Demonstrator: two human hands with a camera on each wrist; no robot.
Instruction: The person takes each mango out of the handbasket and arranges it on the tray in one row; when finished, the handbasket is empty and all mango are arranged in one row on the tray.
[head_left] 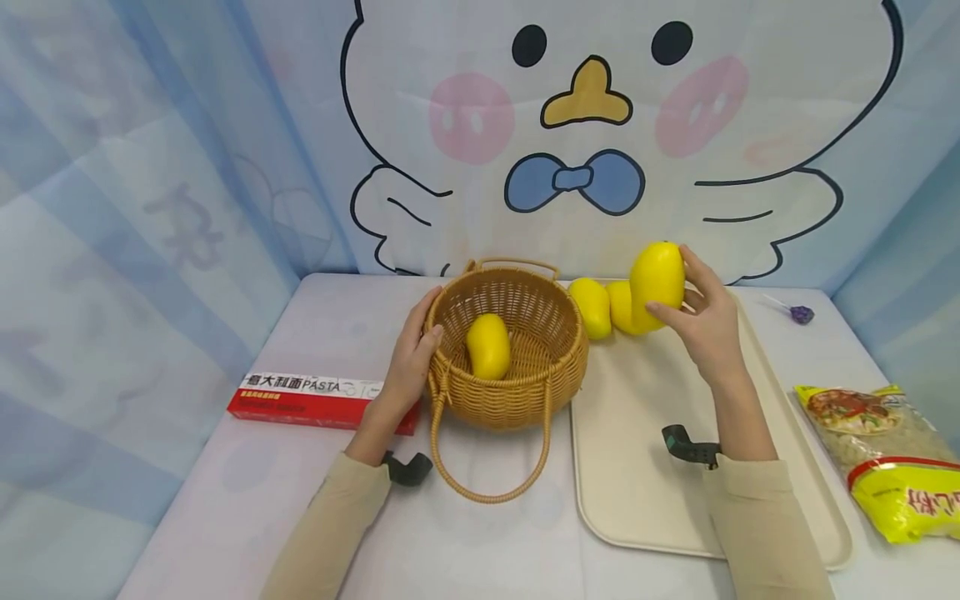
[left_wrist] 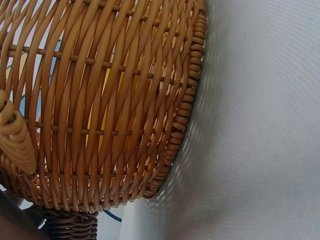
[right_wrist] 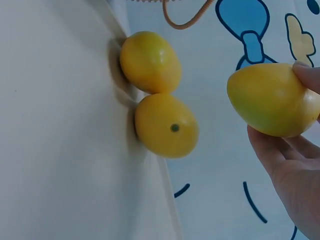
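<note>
My right hand (head_left: 708, 329) holds a yellow mango (head_left: 657, 283) between thumb and fingers, raised above the far part of the cream tray (head_left: 645, 467). In the right wrist view the same mango (right_wrist: 275, 100) hangs apart from two other mangoes, one nearer the basket (head_left: 590, 308) and one beside it (head_left: 622, 307), on the tray. My left hand (head_left: 408, 358) grips the left side of a wicker basket (head_left: 517, 408), thumb at its rim. Inside the basket lies one mango (head_left: 489, 346), glimpsed as yellow through the weave (left_wrist: 110, 90) in the left wrist view.
One basket handle (head_left: 491, 500) lies forward on the table; the other stands at the back. Left of the basket is a red and white pasta box (head_left: 300, 404). A yellow food bag (head_left: 892, 458) and a purple lollipop (head_left: 801, 314) lie right of the tray. A printed curtain (head_left: 585, 242) hangs behind.
</note>
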